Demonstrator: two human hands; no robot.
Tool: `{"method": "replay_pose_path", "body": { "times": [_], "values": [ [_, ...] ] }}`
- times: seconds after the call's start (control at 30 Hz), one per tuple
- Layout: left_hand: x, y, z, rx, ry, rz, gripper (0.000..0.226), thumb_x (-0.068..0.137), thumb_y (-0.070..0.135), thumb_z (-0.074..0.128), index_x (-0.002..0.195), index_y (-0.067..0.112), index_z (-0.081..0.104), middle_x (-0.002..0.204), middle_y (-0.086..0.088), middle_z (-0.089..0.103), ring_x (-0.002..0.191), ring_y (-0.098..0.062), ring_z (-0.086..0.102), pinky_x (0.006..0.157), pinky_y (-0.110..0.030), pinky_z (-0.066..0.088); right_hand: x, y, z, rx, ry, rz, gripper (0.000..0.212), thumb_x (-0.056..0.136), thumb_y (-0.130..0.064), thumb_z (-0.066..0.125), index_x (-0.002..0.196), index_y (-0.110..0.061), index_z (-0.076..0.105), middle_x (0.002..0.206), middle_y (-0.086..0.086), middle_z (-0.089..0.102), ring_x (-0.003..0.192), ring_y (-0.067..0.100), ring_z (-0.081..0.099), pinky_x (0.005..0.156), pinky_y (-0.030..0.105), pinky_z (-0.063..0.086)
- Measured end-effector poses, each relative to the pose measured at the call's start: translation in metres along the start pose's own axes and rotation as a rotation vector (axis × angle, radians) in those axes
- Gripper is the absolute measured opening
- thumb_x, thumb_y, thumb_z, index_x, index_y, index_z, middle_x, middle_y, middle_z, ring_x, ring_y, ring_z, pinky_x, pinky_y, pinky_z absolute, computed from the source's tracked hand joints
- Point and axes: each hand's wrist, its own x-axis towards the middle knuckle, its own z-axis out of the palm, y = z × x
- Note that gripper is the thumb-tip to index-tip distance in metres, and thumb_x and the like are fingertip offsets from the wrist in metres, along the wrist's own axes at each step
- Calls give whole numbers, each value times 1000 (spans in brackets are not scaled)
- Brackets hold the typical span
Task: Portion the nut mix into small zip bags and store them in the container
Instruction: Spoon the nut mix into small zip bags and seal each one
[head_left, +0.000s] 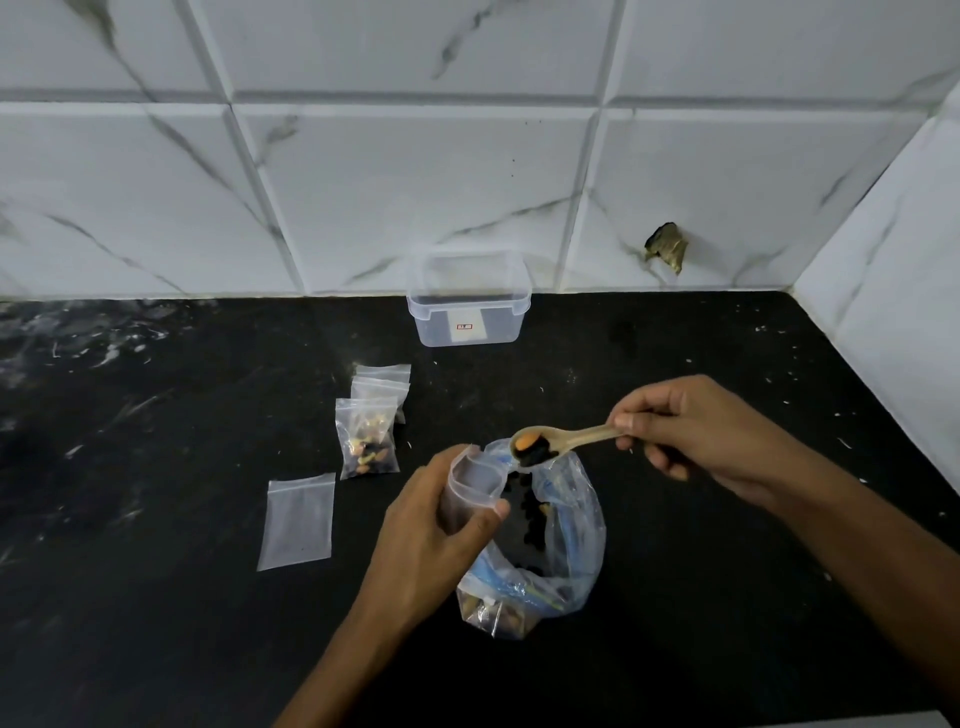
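1. We pinch a loaded spoon in our right hand, fingers clamped on its handle, above the big nut bag on the bench.
2. Our left hand fingers curl round a small open zip bag; tilting early could spill nuts beside its narrow mouth.

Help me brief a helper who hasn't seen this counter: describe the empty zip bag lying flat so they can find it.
On the black countertop, look left of the left hand. The empty zip bag lies flat there, just in front of the filled bags; unlike those, it is clear, with no nuts inside.
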Motion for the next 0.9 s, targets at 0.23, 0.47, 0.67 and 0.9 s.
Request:
{"method": "replay_pose_path", "body": {
  "times": [0.23,0.47,0.67,0.9],
  "values": [
    [11,17,15,33,21,95,43,84,36,73,119,52,53,114,19,64,108,3,58,87,-22,50,-24,-41,18,-422,51,-212,13,93,-19,59,88,-23,70,63,-14,65,47,1,56,45,13,43],
    [16,17,23,-60,20,64,42,86,31,73,120,46,54,111,23,65,107,5,60,83,-4,43,-37,-33,52,-1075,-21,-765,11,83,-19,65,94,-17,65,86,-1,61,64,7,56,56,22,50],
    [16,14,19,-134,25,22,45,87,27,73,118,49,50,110,33,63,106,11,59,82,-5,46,-44,-29,45,-1046,120,-930,19,86,-14,52,94,-9,67,83,5,63,59,15,59,49,29,54],
    [2,-3,4,-165,97,-48,46,77,46,71,120,47,55,110,29,66,104,8,62,81,-10,49,-31,-9,28,-832,272,-580,14,91,-22,56,98,-21,68,84,-8,61,73,3,54,68,21,46]
  ]
}}
